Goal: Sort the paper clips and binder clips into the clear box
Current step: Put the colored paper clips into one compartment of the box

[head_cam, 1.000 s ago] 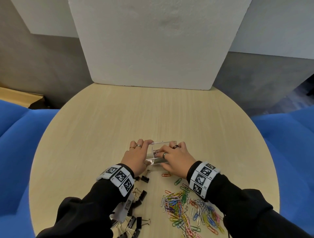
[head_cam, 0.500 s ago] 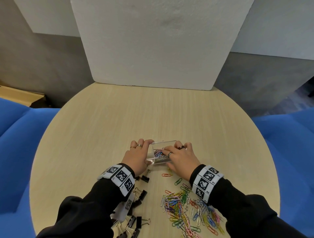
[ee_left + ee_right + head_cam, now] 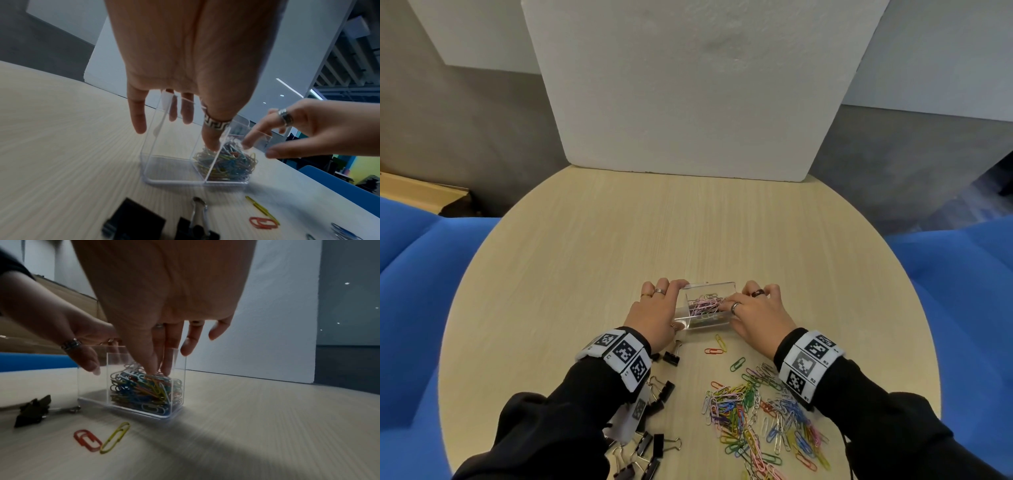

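Note:
A clear box (image 3: pixel 710 286) with two compartments stands on the round table (image 3: pixel 619 240). Its right compartment holds colored paper clips (image 3: pixel 144 389); the left compartment (image 3: pixel 174 170) looks empty. My left hand (image 3: pixel 667 305) grips the box's left end, thumb on the near wall and fingers at the far wall. My right hand (image 3: pixel 736 305) reaches into the right compartment, its fingertips (image 3: pixel 166 369) resting on the clips. A pile of loose paper clips (image 3: pixel 756 418) lies near the front edge. Black binder clips (image 3: pixel 654 445) lie under my left forearm.
A red paper clip (image 3: pixel 714 351) and a yellow one (image 3: pixel 720 342) lie just in front of the box, with a binder clip (image 3: pixel 671 356) to their left. A white foam board (image 3: pixel 688 85) stands at the table's far edge. Blue seats (image 3: pixel 414 308) flank the table.
My right hand slid to the right off the top of the box, uncovering the clips inside. My left hand stayed on the box's left end.

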